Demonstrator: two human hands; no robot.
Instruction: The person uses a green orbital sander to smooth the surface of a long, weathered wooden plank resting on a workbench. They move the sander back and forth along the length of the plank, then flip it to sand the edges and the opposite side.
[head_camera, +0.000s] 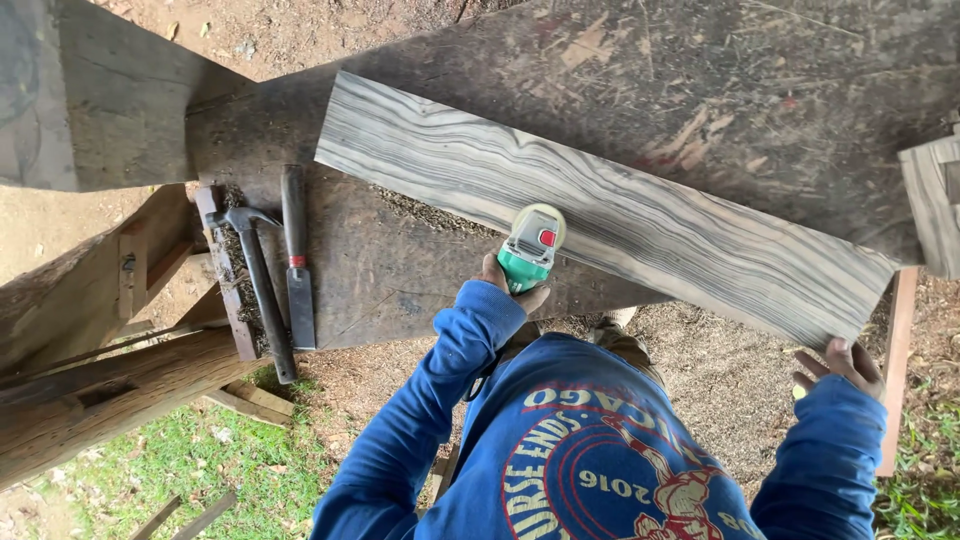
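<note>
I judge the sanding mid-way: my left hand (505, 280) is closed around the green sander (532, 245) at the near edge of the striped board (640, 215), which lies across the tabletop (760, 90), while my right hand (845, 365) braces its end with fingers loosely spread, and I cannot tell how much surface remains.

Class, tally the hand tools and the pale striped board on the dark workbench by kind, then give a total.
Green and grey handheld power sander, held in the left hand: 1
Dark metal claw hammer: 1
Dark chisel with a red band: 1
Pale striped wooden board, steadied by the right hand: 1
Total: 4
</note>
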